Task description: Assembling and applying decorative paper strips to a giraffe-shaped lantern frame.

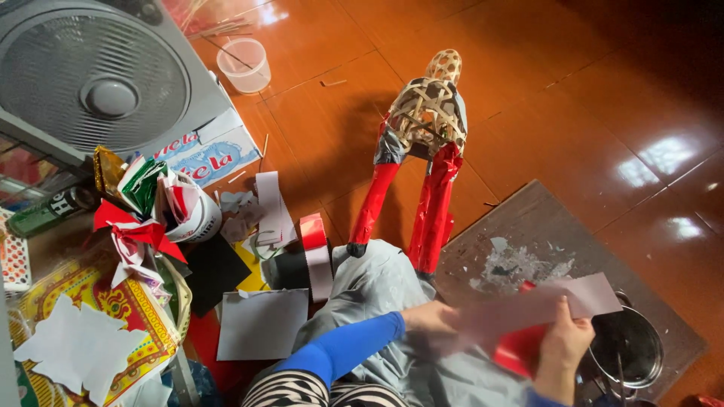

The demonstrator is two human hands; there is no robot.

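A grey fan (94,75) stands beside a plastic cup (244,64).

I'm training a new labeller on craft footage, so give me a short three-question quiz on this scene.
1. True or false: both hands touch the pale paper strip.
2. The woven bamboo figure has legs wrapped in: A) blue B) red C) green?
3. What stands on the floor at the top left, beside the clear plastic cup?

Key: 1 true: left hand and right hand hold it. 2 B. 3 a grey fan.
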